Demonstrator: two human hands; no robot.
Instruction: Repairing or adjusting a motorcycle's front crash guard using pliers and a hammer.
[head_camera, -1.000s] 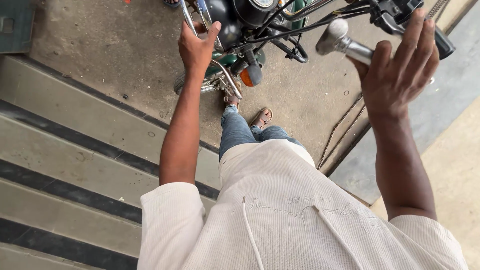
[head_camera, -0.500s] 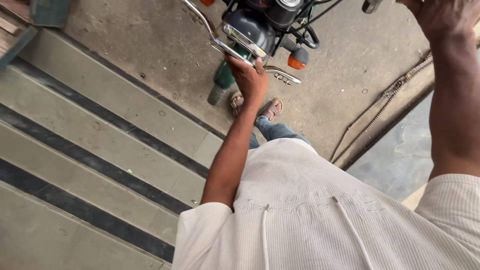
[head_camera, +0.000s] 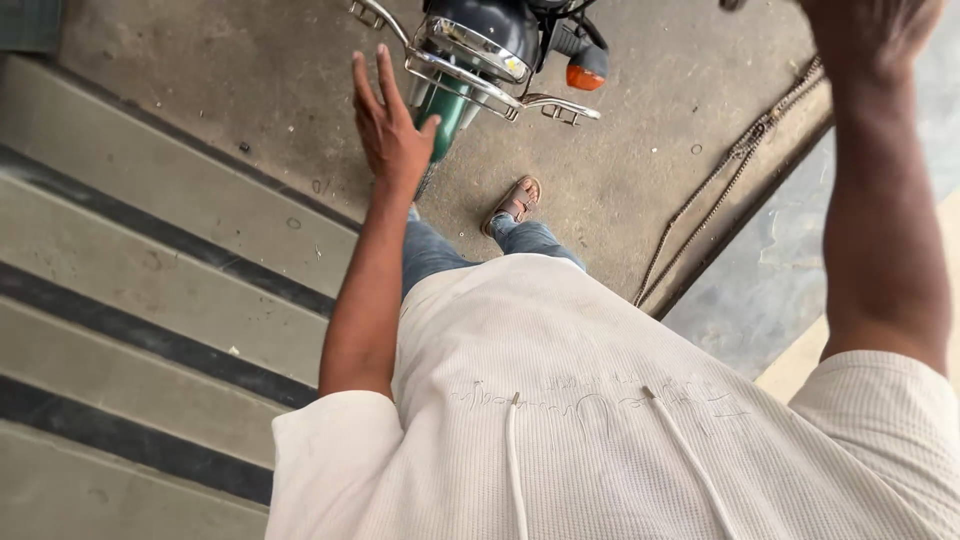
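Your left hand is spread flat, fingers apart and gripping nothing, just left of the motorcycle. Its thumb lies close to the chrome guard bar and the green fork; you cannot tell whether it touches. Your right hand is raised at the top right edge, cut off by the frame, so you cannot tell whether it is closed or what it holds.

The motorcycle stands at the top centre on the concrete floor, headlight toward you, an orange indicator on its right side. Your sandalled foot rests just below the guard bar, near the front wheel.

To your left, 3 grey steps with dark edges run diagonally; bare concrete lies between their top edge and the motorcycle. To your right, a chain trails along a dark sill, with open floor between it and the motorcycle.
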